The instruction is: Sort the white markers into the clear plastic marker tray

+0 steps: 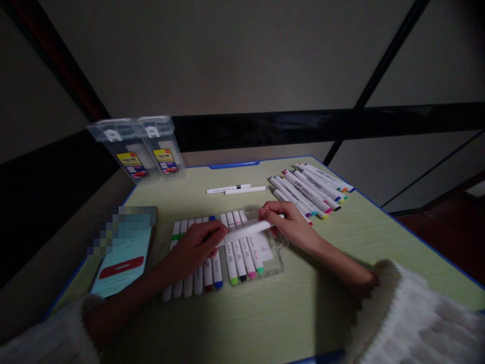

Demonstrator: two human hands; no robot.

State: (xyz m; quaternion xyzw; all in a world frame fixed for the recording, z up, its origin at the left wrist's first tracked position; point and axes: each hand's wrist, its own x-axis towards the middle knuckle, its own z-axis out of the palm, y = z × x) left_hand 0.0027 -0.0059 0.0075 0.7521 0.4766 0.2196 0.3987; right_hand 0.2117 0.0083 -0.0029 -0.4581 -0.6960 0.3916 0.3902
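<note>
A white marker (248,230) is held level between both hands above a clear plastic tray (278,265). My left hand (200,245) pinches its left end, and my right hand (286,222) grips the right end with the fingers closed round it. Beneath, several white markers (242,258) lie side by side in the tray, showing green, black, pink and blue ends. My left forearm and hand cover part of the left row. Some bare tray surface shows to the right of the markers.
A pile of loose markers (306,189) lies at the back right, and two slim white pens (246,190) rest at the back middle. Two clear plastic cases (164,146) stand at the back left. A phone (129,258) with a lit screen sits at the left edge of the table (242,328).
</note>
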